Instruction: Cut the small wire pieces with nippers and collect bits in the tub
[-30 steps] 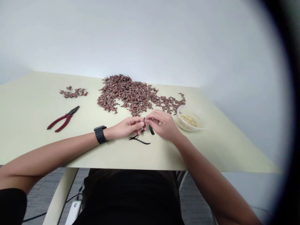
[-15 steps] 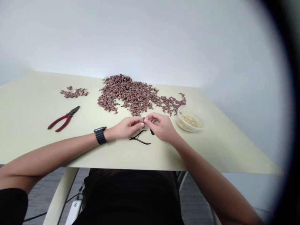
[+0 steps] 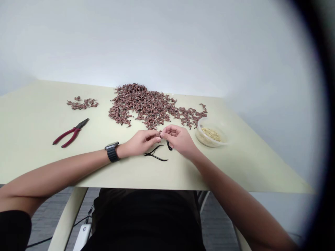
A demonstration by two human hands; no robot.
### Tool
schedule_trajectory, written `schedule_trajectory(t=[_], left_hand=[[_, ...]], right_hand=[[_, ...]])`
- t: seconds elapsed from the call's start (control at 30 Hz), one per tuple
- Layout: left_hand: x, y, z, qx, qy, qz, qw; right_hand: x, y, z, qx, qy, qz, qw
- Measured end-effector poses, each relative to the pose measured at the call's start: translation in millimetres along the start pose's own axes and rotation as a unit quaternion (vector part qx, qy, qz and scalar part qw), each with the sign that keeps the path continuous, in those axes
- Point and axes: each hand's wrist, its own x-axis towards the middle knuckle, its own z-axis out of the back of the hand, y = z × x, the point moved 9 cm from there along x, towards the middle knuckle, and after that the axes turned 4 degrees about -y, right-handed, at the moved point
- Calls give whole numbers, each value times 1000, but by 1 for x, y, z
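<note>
My left hand [image 3: 141, 142] and my right hand [image 3: 179, 139] meet at the middle of the pale table [image 3: 39, 160], fingertips pinched together on one small reddish-brown piece [image 3: 159, 133]. A black watch [image 3: 112, 152] is on my left wrist. A small black tool [image 3: 156, 153] lies on the table just under my hands. Right behind them spreads a big heap of the same reddish-brown pieces [image 3: 149, 106].
Red-handled pliers [image 3: 70, 132] lie at the left. A smaller cluster of reddish pieces [image 3: 82, 103] sits at the far left back. A clear round tub of tiny yellowish bits [image 3: 211, 136] stands right of my right hand. A wall rises behind the table.
My hands stay pinched together; the right hand's fingers have shifted slightly, working the small piece. Nothing else has moved.
</note>
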Motion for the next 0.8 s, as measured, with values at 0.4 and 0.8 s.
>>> schedule_trajectory(t=[0.4, 0.8], left_hand=[[0, 2, 0, -22, -5, 19, 1000], [-3, -10, 2, 180, -25, -108, 977]], right_hand=[[-9, 24, -1, -121, -25, 119, 985], [-10, -15, -23, 199, 134, -192, 952]])
